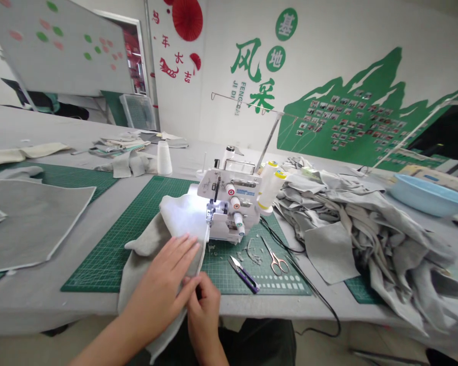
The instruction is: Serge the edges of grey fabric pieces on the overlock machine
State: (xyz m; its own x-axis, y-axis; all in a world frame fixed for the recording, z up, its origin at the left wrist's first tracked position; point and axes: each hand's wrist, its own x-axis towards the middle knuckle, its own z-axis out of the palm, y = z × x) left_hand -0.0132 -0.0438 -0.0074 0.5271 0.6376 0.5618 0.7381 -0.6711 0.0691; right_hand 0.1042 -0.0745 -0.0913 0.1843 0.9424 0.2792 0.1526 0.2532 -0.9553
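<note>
A white serger [232,203] stands on a green cutting mat, its lamp lighting the needle area. Grey fabric [183,216] lies at its left side, one edge running under the presser foot, the lower end hanging over the table's front edge. My left hand [171,269] rests on this fabric with fingers stretched out flat. Just below and to its right, my right hand [204,300] pinches the fabric's edge between thumb and curled fingers. To the right of the hands lie purple thread snips [244,274] and small scissors [277,259] among thread scraps.
A heap of grey fabric [328,198] covers the right side, near a light blue basin [431,193]. Thread cones [270,188] stand behind the serger, another cone [164,158] further left. Black cables [309,274] run over the front edge. Flat grey pieces [34,218] lie left.
</note>
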